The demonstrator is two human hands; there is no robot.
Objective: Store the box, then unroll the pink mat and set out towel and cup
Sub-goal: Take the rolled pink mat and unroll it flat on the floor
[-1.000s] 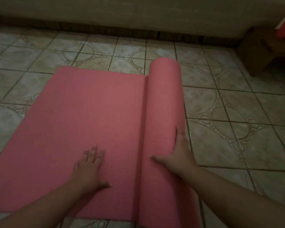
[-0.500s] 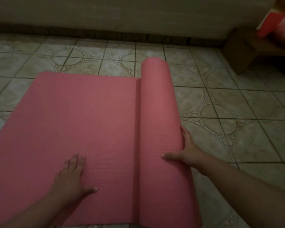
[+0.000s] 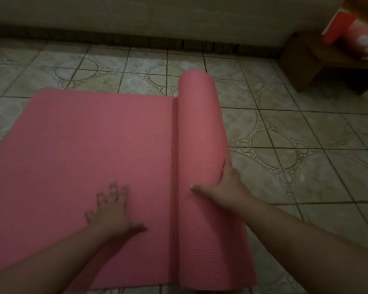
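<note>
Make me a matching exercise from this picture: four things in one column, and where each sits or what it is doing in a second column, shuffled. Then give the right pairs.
Things:
1. left hand
2. right hand
3. rolled part of the pink mat
4. wooden bench

States or places:
A. far right, by the wall
B. pressed flat on the unrolled mat
C. lying on the tiled floor, not yet unrolled
D. cupped against the roll's right side

Pairs: 1-B, 2-D, 3-C, 4-A

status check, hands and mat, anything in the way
Left hand flat on unrolled pink mat. Right hand on the roll, grip loose. Bare tile floor ahead.
</note>
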